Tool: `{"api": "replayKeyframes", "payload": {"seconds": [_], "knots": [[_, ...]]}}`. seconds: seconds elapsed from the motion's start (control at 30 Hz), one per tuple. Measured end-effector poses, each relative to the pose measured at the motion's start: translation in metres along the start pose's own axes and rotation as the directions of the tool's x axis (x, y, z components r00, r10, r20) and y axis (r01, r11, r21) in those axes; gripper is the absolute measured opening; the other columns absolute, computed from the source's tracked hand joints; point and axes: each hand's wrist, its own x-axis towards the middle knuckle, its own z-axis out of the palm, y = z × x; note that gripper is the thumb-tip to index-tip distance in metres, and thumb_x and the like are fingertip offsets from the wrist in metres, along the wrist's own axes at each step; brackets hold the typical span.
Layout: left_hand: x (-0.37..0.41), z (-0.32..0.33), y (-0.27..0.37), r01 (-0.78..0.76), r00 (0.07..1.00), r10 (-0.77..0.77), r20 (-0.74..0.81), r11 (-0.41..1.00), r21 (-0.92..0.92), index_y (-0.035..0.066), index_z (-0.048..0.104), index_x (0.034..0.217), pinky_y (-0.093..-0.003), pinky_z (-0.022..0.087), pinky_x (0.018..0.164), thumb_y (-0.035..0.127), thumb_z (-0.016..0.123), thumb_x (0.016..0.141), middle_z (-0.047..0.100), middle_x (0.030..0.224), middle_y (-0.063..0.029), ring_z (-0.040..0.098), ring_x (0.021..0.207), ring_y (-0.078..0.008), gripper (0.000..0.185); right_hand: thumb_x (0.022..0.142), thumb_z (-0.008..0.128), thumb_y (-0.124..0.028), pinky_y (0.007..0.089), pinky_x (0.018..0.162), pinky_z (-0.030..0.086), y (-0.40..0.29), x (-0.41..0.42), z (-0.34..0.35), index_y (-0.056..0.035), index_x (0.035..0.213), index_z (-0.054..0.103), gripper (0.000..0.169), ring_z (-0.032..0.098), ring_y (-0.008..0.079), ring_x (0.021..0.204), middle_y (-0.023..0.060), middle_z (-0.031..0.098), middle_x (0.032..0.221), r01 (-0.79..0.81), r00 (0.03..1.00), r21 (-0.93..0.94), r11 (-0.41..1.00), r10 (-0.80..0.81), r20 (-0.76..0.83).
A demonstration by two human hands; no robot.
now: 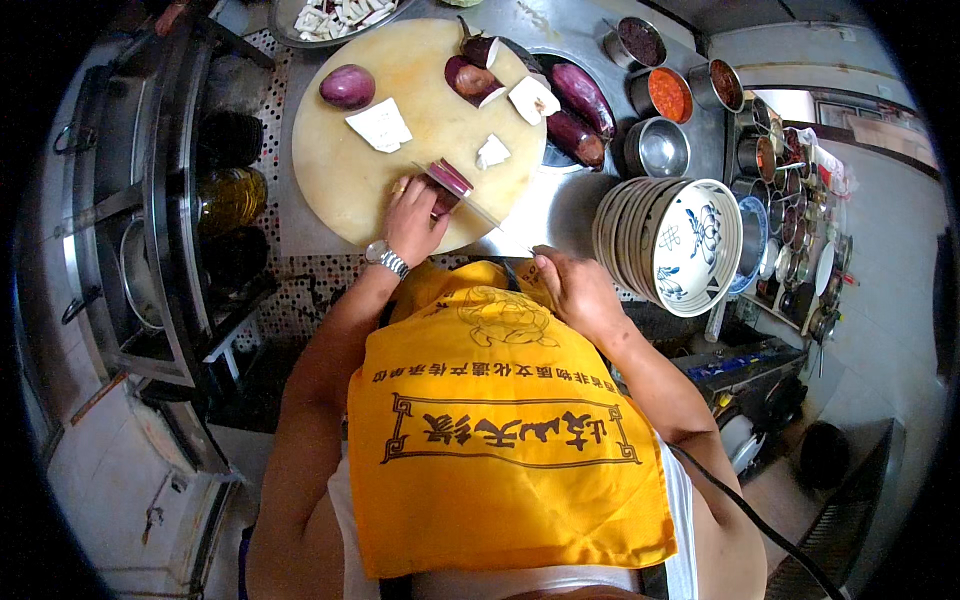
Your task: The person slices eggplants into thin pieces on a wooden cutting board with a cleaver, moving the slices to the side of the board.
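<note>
My left hand (417,219), a watch on its wrist, presses an eggplant piece (444,201) against the round cutting board (337,176). Gripped by the handle in my right hand (581,292) is a kitchen knife (480,211), seen nearly edge-on. Its blade runs across the eggplant, just beyond my left fingers, with purple-skinned slices (452,174) at its far side. Farther up the board are a rounded purple piece (347,87), a white-fleshed slab (381,126), a small white chunk (492,151), another pale cut piece (534,100) and a stem end (478,49).
Whole eggplants (581,97) lie right of the board. Beyond them stand metal containers (670,95), one holding red-orange food, and stacked patterned bowls (697,247) near the counter's edge. A metal bowl (281,30) of cut strips is at the far left. Metal shelving (169,225) flanks my left.
</note>
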Motion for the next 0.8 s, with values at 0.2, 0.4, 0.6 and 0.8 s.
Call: {"api": "replayKeyframes", "payload": {"seconds": [0.2, 0.4, 0.6, 0.8], "knots": [[-0.001, 0.001, 0.006, 0.024, 0.999, -0.026, 0.031, 0.998, 0.050, 0.000, 0.066, 0.111, -0.0572, 0.045, 0.118, 0.019, 0.080, 0.085, 0.063, 0.124, -0.0231, 0.056, 0.128, -0.0489, 0.034, 0.116, 0.050, -0.036, 0.0589, 0.072, 0.057, -0.005, -0.009, -0.012, -0.0102, 0.119, 0.074, 0.035, 0.072, 0.0488, 0.078, 0.0251, 0.073, 0.080, -0.027, 0.999, 0.004, 1.000, 0.027, 0.032], [0.000, -0.007, 0.010, 0.031, 0.998, -0.032, 0.050, 0.999, 0.022, 0.002, 0.066, 0.109, -0.0570, 0.045, 0.118, 0.018, 0.080, 0.086, 0.063, 0.126, -0.0222, 0.058, 0.127, -0.0449, 0.031, 0.116, 0.048, -0.037, 0.0601, 0.074, 0.057, -0.007, -0.001, -0.005, -0.0103, 0.121, 0.074, 0.037, 0.072, 0.0499, 0.080, 0.0259, 0.074, 0.084, -0.065, 0.995, -0.011, 0.998, 0.066, 0.075], [-0.002, -0.003, 0.008, -0.008, 1.000, 0.004, -0.031, 0.992, -0.122, 0.002, 0.068, 0.116, -0.0521, 0.048, 0.112, 0.011, 0.079, 0.086, 0.063, 0.134, -0.0186, 0.058, 0.128, -0.0416, 0.034, 0.118, 0.049, -0.035, 0.0577, 0.074, 0.053, 0.031, 0.046, 0.047, -0.0029, 0.127, 0.075, 0.042, 0.067, 0.0525, 0.079, 0.0302, 0.069, 0.083, -0.022, 0.999, 0.102, 0.995, 0.018, 0.043], [-0.005, -0.011, 0.010, -0.033, 0.999, 0.033, -0.006, 0.998, -0.044, 0.000, 0.068, 0.116, -0.0520, 0.048, 0.113, 0.009, 0.072, 0.090, 0.063, 0.131, -0.0202, 0.056, 0.128, -0.0444, 0.028, 0.117, 0.046, -0.039, 0.0610, 0.079, 0.055, 0.002, 0.027, -0.002, -0.0091, 0.123, 0.075, 0.042, 0.070, 0.0527, 0.087, 0.0277, 0.074, 0.089, -0.014, 0.999, 0.057, 0.998, 0.012, 0.044]]}}
